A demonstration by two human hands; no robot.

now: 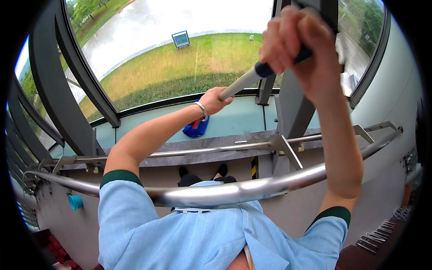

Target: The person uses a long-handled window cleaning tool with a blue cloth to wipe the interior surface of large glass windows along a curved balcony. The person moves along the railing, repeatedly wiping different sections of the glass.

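Note:
My left hand (216, 101), with a silver bangle at its wrist, is closed around a pale grey pole (241, 82). My right hand (297, 47) is raised higher, blurred, its fingers around the pole's dark blue grip section (265, 69). From my left hand the pole slants up to the right, in front of large window panes (202, 64). Its far end is hard to make out past my right hand. Behind my left wrist, a blue and red bag or cloth (197, 126) lies by the foot of the glass, partly hidden by my hand.
A thick curved steel handrail (216, 194) crosses close in front of my chest, with a thinner rail (209, 149) beyond it. Dark window frames (84, 71) rise on the left, and a grey column (297, 101) on the right. A turquoise bucket (75, 201) is at the left.

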